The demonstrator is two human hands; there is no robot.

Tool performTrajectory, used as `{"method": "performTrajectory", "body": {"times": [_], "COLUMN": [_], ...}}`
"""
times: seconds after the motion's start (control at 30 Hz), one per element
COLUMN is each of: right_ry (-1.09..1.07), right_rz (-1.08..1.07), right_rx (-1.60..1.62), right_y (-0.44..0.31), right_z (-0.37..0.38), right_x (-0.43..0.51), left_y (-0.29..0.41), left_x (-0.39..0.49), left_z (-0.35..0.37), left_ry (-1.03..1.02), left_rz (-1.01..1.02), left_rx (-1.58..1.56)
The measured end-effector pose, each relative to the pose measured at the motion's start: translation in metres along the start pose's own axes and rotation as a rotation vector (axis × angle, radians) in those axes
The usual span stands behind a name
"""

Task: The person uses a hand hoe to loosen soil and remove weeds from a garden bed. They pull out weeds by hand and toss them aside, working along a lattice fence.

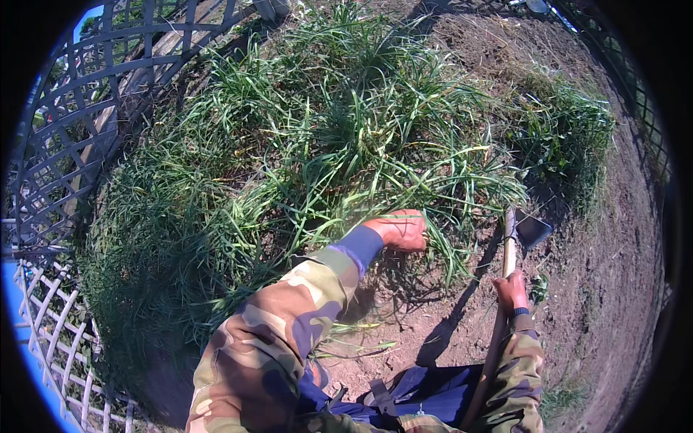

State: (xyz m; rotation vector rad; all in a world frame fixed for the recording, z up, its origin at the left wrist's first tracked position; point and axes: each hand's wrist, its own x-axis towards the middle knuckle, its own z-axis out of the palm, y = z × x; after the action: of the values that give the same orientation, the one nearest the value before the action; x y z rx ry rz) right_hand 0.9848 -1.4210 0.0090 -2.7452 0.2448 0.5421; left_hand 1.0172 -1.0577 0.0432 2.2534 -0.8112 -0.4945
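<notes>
My left hand (405,230), in a camouflage sleeve with a blue cuff, is closed at the near edge of a clump of long-bladed green plants (346,157). Leaves stick out beside its knuckles, and its fingers are turned away from view. On the right, my right hand (511,292) grips the wooden handle of a hoe (509,251). The dark metal hoe blade (533,229) is at the handle's far end, just beyond the plants' right side. The handle runs back along my right forearm.
A lattice fence (70,124) borders the left side, with a paler lattice (59,330) lower down. Bare brown soil (612,270) lies to the right, and a heap of green weeds (563,124) stands at the upper right. Loose leaves (363,352) lie on the soil before me.
</notes>
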Motion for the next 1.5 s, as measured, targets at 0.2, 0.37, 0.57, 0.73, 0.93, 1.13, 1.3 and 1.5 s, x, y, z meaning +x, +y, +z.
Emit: {"method": "performTrajectory", "body": {"times": [0.2, 0.37, 0.57, 0.73, 0.93, 1.13, 1.3, 1.5], "right_ry": [-0.053, -0.073, -0.088, -0.059, -0.051, -0.055, -0.061, -0.101], "right_rz": [0.119, 0.115, 0.168, 0.157, 0.175, 0.139, 0.185, 0.208], "right_rx": [-0.037, -0.058, 0.019, 0.009, -0.056, -0.046, -0.022, 0.067], "right_y": [0.001, 0.001, -0.003, -0.008, -0.007, -0.011, -0.013, -0.002], "right_z": [0.0, 0.002, -0.001, -0.003, -0.002, -0.005, -0.007, 0.003], "right_x": [0.004, 0.006, 0.003, 0.002, 0.001, -0.003, -0.005, 0.003], "left_y": [-0.004, 0.01, 0.025, 0.045, 0.053, 0.053, 0.063, 0.14], "left_x": [0.002, -0.002, 0.001, 0.003, 0.01, -0.018, -0.013, 0.089], "left_z": [-0.018, -0.021, -0.04, -0.061, -0.062, -0.008, -0.002, -0.083], "left_ry": [-0.105, -0.048, 0.001, 0.042, -0.27, -0.78, -0.832, 0.33], "left_rz": [-0.287, -0.23, -0.206, -0.118, -0.251, -0.304, -0.258, 0.083], "left_rx": [-0.873, -1.131, -1.207, -1.274, -0.248, 0.074, 0.007, -0.826]}}
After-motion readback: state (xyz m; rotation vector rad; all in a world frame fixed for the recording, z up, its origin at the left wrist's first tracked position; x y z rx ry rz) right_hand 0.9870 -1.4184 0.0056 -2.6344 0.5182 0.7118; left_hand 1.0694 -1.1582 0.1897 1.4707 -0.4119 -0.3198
